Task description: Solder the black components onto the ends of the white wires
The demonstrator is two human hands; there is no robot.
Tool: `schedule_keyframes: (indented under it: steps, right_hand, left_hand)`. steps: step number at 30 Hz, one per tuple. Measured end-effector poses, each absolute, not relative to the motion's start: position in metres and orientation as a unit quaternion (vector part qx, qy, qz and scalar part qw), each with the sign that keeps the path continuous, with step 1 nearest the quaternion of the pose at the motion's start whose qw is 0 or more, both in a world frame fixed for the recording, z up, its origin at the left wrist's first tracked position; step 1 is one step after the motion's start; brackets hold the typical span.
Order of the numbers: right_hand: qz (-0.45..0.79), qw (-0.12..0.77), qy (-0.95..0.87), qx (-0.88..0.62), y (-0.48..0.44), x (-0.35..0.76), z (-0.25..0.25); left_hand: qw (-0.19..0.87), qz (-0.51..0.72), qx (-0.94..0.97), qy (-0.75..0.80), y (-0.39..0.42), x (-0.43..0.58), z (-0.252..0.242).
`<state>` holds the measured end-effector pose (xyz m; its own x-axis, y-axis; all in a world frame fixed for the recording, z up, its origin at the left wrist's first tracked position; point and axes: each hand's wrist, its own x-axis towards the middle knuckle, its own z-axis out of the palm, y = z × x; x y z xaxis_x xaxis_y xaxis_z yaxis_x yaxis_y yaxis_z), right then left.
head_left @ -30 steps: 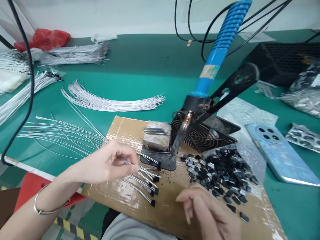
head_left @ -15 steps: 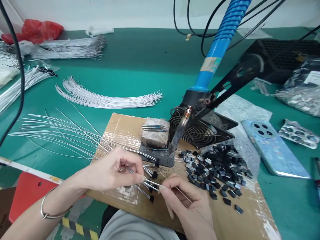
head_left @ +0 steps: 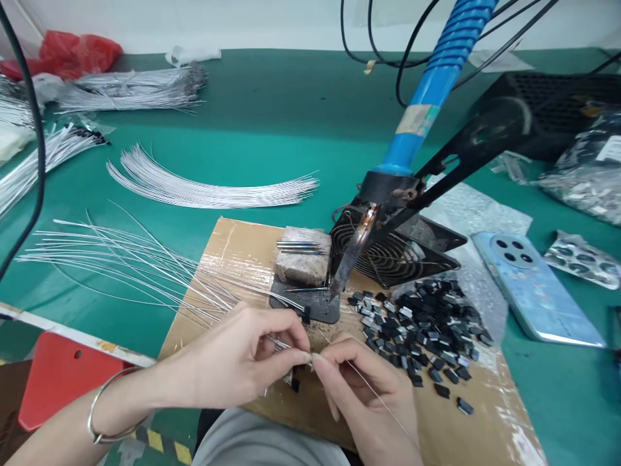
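Observation:
My left hand (head_left: 252, 356) is closed in a pinch on thin white wires, above the cardboard's near part. Fingertip to fingertip with it, my right hand (head_left: 366, 395) pinches at the wire ends, which the fingers mostly hide. A thin silvery wire (head_left: 373, 390), resembling solder, runs across the right hand between its fingers. Under and behind the left hand lie more white wires (head_left: 189, 275), some ending in small black connectors (head_left: 295, 384). To the right of my hands spreads a pile of small black connectors (head_left: 427, 323).
Beyond my hands, a soldering iron's metal tip (head_left: 356, 249) points down from a blue holder (head_left: 422, 120), beside a black fan (head_left: 388, 255). A grey block (head_left: 301, 266) bears thin metal rods. A blue phone (head_left: 533, 285) lies right; a white wire bundle (head_left: 208, 193) lies behind.
My left hand has slid right along the wires until its fingertips meet those of my right hand. The bare wire length between the hands is now covered. The right hand has barely moved.

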<state>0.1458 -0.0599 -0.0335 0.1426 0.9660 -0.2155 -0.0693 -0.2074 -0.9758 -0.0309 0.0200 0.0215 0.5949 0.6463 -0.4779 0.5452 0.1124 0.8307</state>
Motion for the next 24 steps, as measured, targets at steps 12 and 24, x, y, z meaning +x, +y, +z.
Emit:
schedule_keyframes:
  steps: [12,24]
  right_hand:
    - [0.544,0.474,-0.488,-0.493,-0.055,0.161,-0.044]
    - [0.293,0.637,-0.358,-0.617,-0.055,0.151,-0.045]
  left_hand:
    - [0.749,0.095,0.499,0.425,0.02,-0.022,0.009]
    - [0.698,0.205,0.468,0.502,0.013,-0.016,0.01]
